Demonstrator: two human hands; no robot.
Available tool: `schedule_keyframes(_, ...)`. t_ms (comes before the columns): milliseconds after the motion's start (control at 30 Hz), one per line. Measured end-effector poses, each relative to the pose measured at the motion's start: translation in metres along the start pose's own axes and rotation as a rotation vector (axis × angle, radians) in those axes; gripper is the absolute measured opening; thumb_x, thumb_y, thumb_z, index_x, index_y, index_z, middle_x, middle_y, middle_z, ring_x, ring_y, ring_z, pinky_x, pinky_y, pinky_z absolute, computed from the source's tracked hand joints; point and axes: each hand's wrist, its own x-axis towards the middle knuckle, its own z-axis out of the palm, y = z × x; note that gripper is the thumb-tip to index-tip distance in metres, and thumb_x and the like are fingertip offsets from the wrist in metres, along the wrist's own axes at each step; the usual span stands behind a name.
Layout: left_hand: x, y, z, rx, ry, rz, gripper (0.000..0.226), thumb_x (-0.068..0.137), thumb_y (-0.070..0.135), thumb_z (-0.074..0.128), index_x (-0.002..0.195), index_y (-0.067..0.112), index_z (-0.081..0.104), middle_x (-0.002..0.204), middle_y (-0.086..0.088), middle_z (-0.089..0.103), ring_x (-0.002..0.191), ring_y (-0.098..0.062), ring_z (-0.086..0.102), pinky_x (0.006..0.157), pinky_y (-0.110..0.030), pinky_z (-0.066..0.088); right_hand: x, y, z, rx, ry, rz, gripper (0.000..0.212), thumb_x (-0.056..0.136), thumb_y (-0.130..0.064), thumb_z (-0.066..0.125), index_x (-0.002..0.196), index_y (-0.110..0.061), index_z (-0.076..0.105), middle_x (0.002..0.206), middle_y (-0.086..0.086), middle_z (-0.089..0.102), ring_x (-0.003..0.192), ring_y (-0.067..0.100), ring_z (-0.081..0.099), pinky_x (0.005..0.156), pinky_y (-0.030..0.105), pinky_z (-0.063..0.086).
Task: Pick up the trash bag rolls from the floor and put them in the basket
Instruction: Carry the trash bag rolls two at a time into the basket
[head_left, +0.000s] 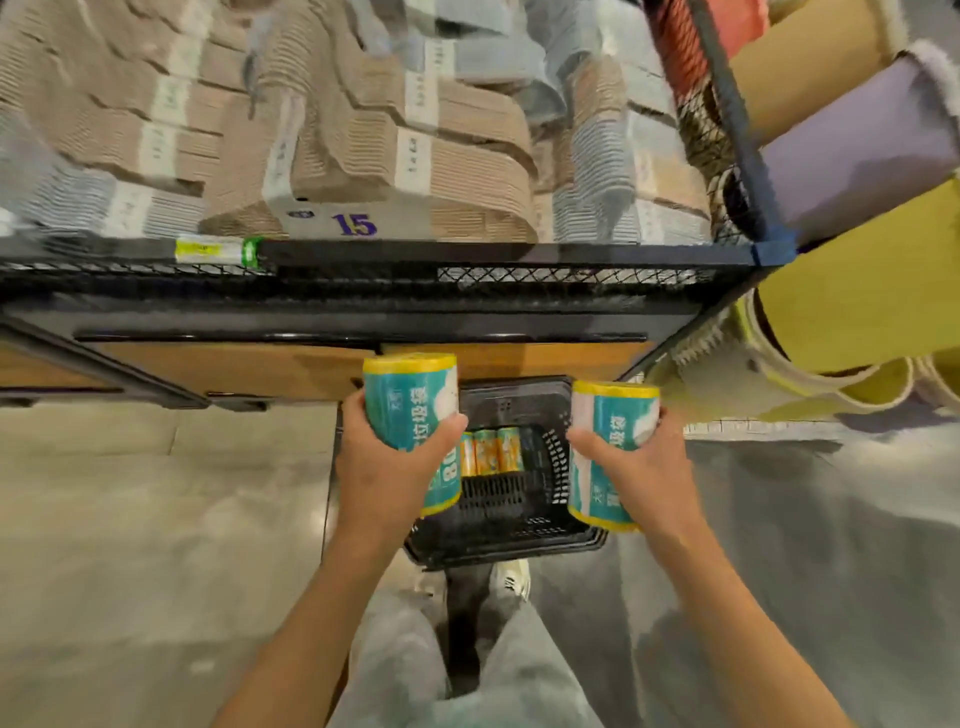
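Two fat trash bag rolls in teal wrappers with yellow ends are held above the black basket (519, 540) on the floor. The left hand (387, 467) curls round the left roll (415, 410), and the right hand (636, 467) grips the right roll (610, 441). Three slimmer orange-and-green rolls (491, 449) lie side by side in the basket.
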Motion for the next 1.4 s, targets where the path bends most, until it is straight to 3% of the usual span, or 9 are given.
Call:
schedule_keyframes(167, 0.023, -0.032, 0.023, 0.043, 0.041, -0.053, 0.068, 0.068, 0.04, 0.09, 0.12, 0.025, 0.049, 0.109, 0.004, 0.065, 0.096, -0.014, 0.069, 0.081, -0.041, 0.062, 0.05, 0.021, 0.019, -0.071, -0.066, 0.028, 0.069, 0.073, -0.034, 0.09, 0.123, -0.02, 0.044, 0.1, -0.008, 0.064, 0.085, 0.006, 0.066, 0.062, 0.024, 0.05)
schedule_keyframes(333, 0.055, -0.088, 0.049, 0.102, 0.016, -0.097, 0.066, 0.07, 0.035, 0.089, 0.122, 0.029, 0.048, 0.103, 0.013, 0.064, 0.091, -0.005, 0.066, 0.068, -0.023, 0.053, 0.102, 0.065, 0.053, -0.117, -0.099, 0.066, 0.072, 0.073, -0.036, 0.089, 0.126, -0.024, 0.041, 0.104, -0.007, 0.063, 0.091, 0.011, 0.067, 0.073, 0.033, 0.056)
schedule_keyframes(500, 0.098, -0.174, 0.086, 0.182, 0.026, -0.145, 0.069, 0.062, 0.043, 0.091, 0.116, 0.036, 0.048, 0.104, 0.016, 0.065, 0.094, -0.006, 0.066, 0.078, -0.032, 0.056, 0.174, 0.14, 0.098, -0.154, -0.13, 0.123, 0.068, 0.072, -0.038, 0.09, 0.118, -0.022, 0.043, 0.102, -0.004, 0.067, 0.09, 0.015, 0.07, 0.078, 0.042, 0.06)
schedule_keyframes(733, 0.156, -0.315, 0.136, 0.338, -0.007, -0.227, 0.062, 0.061, 0.043, 0.092, 0.102, 0.038, 0.046, 0.092, 0.018, 0.065, 0.084, 0.002, 0.062, 0.068, -0.024, 0.047, 0.272, 0.272, 0.169, -0.237, -0.135, 0.169, 0.064, 0.075, -0.031, 0.089, 0.116, -0.02, 0.041, 0.094, -0.007, 0.063, 0.077, 0.002, 0.061, 0.057, 0.021, 0.044)
schedule_keyframes(867, 0.188, -0.388, 0.154, 0.575, -0.132, -0.16, 0.075, 0.061, 0.051, 0.089, 0.12, 0.034, 0.046, 0.104, 0.014, 0.064, 0.089, -0.009, 0.062, 0.069, -0.03, 0.046, 0.322, 0.339, 0.206, -0.302, -0.125, 0.192, 0.065, 0.076, -0.032, 0.088, 0.117, -0.017, 0.04, 0.092, -0.006, 0.061, 0.073, 0.004, 0.058, 0.056, 0.023, 0.043)
schedule_keyframes(967, 0.213, -0.437, 0.163, 0.809, -0.266, -0.064, 0.09, 0.06, 0.057, 0.085, 0.134, 0.032, 0.039, 0.118, 0.008, 0.062, 0.107, -0.021, 0.062, 0.08, -0.034, 0.048, 0.355, 0.383, 0.23, -0.338, -0.094, 0.234, 0.084, 0.071, -0.04, 0.089, 0.131, -0.01, 0.039, 0.107, 0.005, 0.064, 0.095, 0.024, 0.066, 0.082, 0.041, 0.056)
schedule_keyframes(1067, 0.235, -0.475, 0.169, 1.114, -0.461, 0.073, 0.093, 0.065, 0.063, 0.076, 0.14, 0.037, 0.027, 0.13, 0.008, 0.055, 0.117, -0.021, 0.058, 0.089, -0.037, 0.05, 0.386, 0.416, 0.249, -0.364, -0.082, 0.253, 0.085, 0.073, -0.043, 0.087, 0.134, -0.01, 0.038, 0.115, 0.007, 0.059, 0.116, 0.032, 0.059, 0.098, 0.044, 0.049)
schedule_keyframes(1200, 0.267, -0.518, 0.175, 1.396, -0.746, 0.253, 0.095, 0.077, 0.059, 0.07, 0.148, 0.033, 0.012, 0.146, 0.003, 0.04, 0.131, -0.021, 0.044, 0.101, -0.038, 0.045, 0.415, 0.448, 0.273, -0.396, -0.054, 0.281, 0.093, 0.075, -0.046, 0.086, 0.142, -0.01, 0.032, 0.136, 0.016, 0.056, 0.128, 0.037, 0.053, 0.102, 0.044, 0.043)
schedule_keyframes(1400, 0.297, -0.579, 0.184, 1.603, -0.937, 0.505, 0.089, 0.088, 0.05, 0.063, 0.155, 0.023, 0.011, 0.152, -0.003, 0.033, 0.136, -0.024, 0.035, 0.115, -0.04, 0.027, 0.439, 0.492, 0.299, -0.435, -0.006, 0.211, 0.085, 0.073, -0.048, 0.087, 0.131, -0.009, 0.039, 0.125, 0.013, 0.061, 0.118, 0.035, 0.059, 0.092, 0.04, 0.045)
